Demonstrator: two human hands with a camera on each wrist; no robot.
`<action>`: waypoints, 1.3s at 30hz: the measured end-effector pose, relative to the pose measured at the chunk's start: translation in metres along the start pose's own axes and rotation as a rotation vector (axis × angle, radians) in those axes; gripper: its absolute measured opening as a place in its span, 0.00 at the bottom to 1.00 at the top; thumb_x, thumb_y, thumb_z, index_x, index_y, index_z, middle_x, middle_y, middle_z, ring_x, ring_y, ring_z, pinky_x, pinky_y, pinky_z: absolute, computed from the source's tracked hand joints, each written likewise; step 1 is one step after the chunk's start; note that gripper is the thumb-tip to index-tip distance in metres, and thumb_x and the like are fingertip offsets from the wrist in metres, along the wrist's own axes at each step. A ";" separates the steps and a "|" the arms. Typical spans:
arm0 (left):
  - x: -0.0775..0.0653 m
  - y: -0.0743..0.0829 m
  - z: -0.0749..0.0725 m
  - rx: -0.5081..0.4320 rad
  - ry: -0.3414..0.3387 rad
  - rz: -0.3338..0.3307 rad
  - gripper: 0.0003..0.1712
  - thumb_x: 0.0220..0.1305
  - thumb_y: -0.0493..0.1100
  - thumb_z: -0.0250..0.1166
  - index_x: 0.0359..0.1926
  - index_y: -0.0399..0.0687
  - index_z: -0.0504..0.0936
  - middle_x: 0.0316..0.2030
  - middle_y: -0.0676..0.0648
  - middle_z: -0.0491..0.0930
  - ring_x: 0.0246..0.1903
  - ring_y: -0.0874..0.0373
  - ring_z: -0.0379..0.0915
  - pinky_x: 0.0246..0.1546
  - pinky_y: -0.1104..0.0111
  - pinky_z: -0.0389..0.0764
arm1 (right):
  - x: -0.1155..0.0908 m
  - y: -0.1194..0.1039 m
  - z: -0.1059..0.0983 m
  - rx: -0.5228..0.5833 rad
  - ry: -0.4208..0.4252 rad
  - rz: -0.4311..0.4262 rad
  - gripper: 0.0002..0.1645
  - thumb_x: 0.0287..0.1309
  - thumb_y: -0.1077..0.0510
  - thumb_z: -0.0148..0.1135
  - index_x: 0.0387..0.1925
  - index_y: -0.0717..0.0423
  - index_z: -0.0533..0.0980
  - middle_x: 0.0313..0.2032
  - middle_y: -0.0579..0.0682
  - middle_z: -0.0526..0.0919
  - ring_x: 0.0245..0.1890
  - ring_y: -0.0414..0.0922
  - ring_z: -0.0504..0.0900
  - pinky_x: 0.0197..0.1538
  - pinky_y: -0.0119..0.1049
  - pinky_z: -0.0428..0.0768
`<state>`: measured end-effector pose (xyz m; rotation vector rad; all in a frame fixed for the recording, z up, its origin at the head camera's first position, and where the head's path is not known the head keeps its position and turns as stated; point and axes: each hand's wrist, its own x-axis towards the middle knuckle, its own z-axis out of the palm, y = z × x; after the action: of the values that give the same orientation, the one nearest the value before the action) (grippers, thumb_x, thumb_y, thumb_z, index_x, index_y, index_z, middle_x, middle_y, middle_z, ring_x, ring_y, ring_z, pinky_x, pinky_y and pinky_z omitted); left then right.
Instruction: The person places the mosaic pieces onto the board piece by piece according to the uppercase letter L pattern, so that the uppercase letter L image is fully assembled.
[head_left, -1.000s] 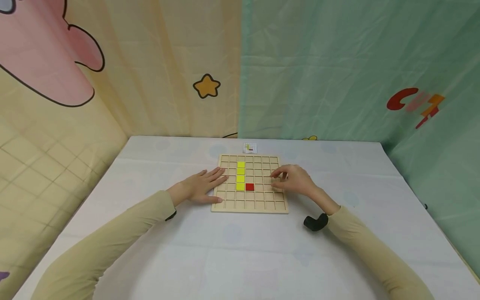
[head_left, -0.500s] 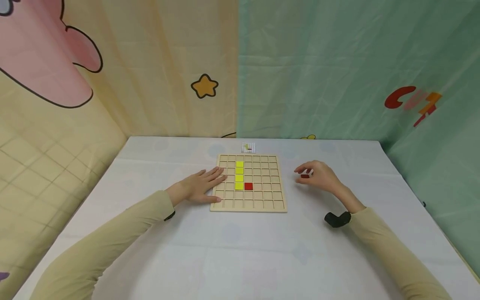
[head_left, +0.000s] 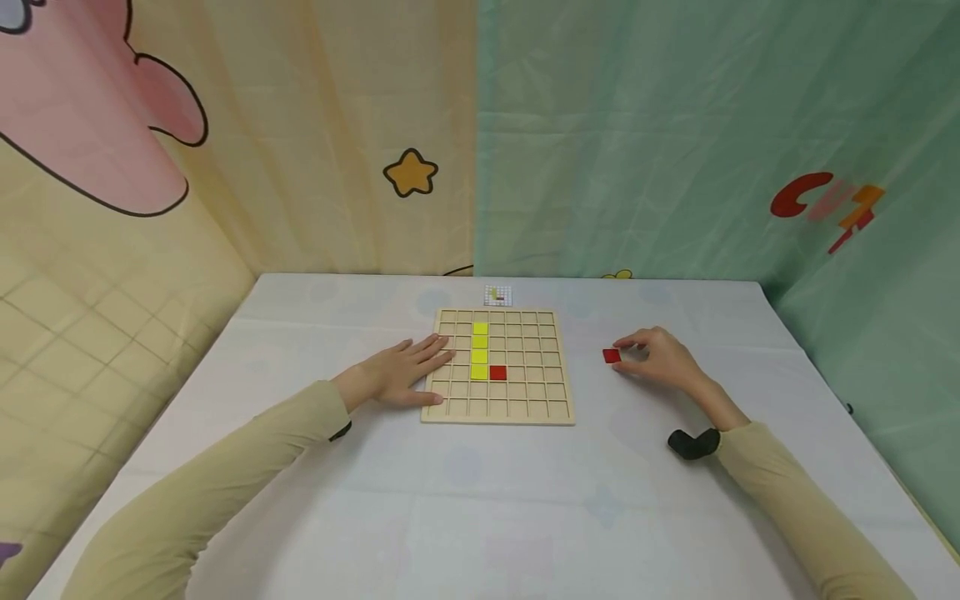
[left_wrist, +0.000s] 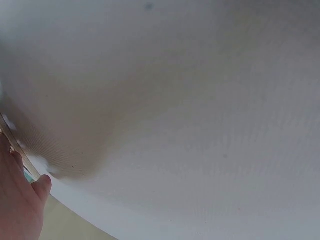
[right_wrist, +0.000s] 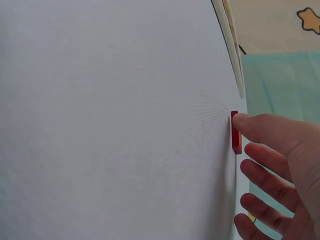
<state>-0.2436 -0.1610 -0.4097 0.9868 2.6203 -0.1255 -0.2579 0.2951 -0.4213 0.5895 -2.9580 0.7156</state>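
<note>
My left hand (head_left: pixel 393 373) lies with fingers spread on the left edge of a wooden grid board (head_left: pixel 536 412); in the left wrist view only part of that hand (left_wrist: pixel 22 195) shows beside the board's edge. Several yellow square tiles (head_left: pixel 480 350) form a column on the board, and one red tile (head_left: pixel 498 372) sits right of the lowest. To the right of the board, my right hand (head_left: pixel 663 358) pinches another red tile (head_left: pixel 611 356) by its near side. The right wrist view shows the thumb against that red tile (right_wrist: pixel 235 137), low over the table, other fingers beyond.
A small pattern card (head_left: pixel 498 296) with yellow and red squares lies behind the board. A white cloth covers the table (head_left: pixel 480 517). Printed curtains (head_left: pixel 630 133) stand along the back and sides. A black device (head_left: pixel 693 444) is strapped to the right wrist.
My right hand has moved from over the board's right edge to the right, and its thumb and finger have come to the red tile there. The left hand has stayed on the board.
</note>
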 end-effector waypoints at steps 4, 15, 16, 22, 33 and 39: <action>-0.001 0.000 -0.001 0.003 -0.003 0.000 0.49 0.65 0.75 0.41 0.77 0.58 0.37 0.77 0.49 0.31 0.76 0.51 0.28 0.74 0.49 0.43 | 0.000 0.002 0.001 -0.007 -0.027 0.012 0.22 0.50 0.53 0.73 0.45 0.61 0.83 0.41 0.57 0.85 0.39 0.49 0.78 0.41 0.41 0.77; -0.001 0.000 -0.001 0.006 -0.011 -0.004 0.50 0.65 0.75 0.41 0.77 0.58 0.37 0.77 0.48 0.31 0.76 0.51 0.28 0.74 0.49 0.43 | 0.001 -0.001 0.001 -0.023 -0.016 0.019 0.17 0.51 0.53 0.72 0.40 0.59 0.84 0.38 0.55 0.86 0.35 0.47 0.78 0.37 0.38 0.76; -0.001 0.000 -0.001 0.004 -0.009 -0.003 0.50 0.65 0.75 0.41 0.77 0.57 0.37 0.77 0.48 0.31 0.76 0.51 0.28 0.74 0.48 0.43 | 0.001 -0.001 0.001 -0.028 -0.013 0.021 0.17 0.51 0.53 0.72 0.40 0.59 0.84 0.37 0.55 0.86 0.35 0.47 0.78 0.37 0.38 0.76; -0.002 0.001 -0.002 -0.006 0.001 0.006 0.49 0.65 0.74 0.42 0.77 0.56 0.39 0.77 0.47 0.32 0.76 0.50 0.29 0.73 0.48 0.44 | 0.001 -0.005 0.002 -0.058 0.013 0.036 0.17 0.50 0.51 0.72 0.39 0.58 0.85 0.36 0.53 0.86 0.35 0.47 0.78 0.38 0.41 0.77; -0.004 0.003 -0.003 -0.018 0.014 0.012 0.49 0.65 0.73 0.43 0.77 0.55 0.40 0.77 0.46 0.33 0.76 0.49 0.30 0.73 0.47 0.44 | 0.003 -0.023 0.007 -0.067 0.050 0.018 0.16 0.48 0.52 0.72 0.38 0.57 0.85 0.33 0.51 0.87 0.33 0.46 0.77 0.34 0.37 0.74; -0.004 0.003 -0.004 -0.028 0.019 0.013 0.49 0.65 0.73 0.44 0.77 0.55 0.41 0.77 0.46 0.34 0.76 0.49 0.30 0.73 0.47 0.44 | 0.009 -0.038 0.012 -0.063 0.053 -0.010 0.15 0.48 0.53 0.72 0.37 0.56 0.86 0.32 0.50 0.87 0.31 0.45 0.77 0.33 0.35 0.73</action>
<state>-0.2400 -0.1608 -0.4041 1.0000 2.6247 -0.0762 -0.2516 0.2556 -0.4144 0.5716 -2.9146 0.6253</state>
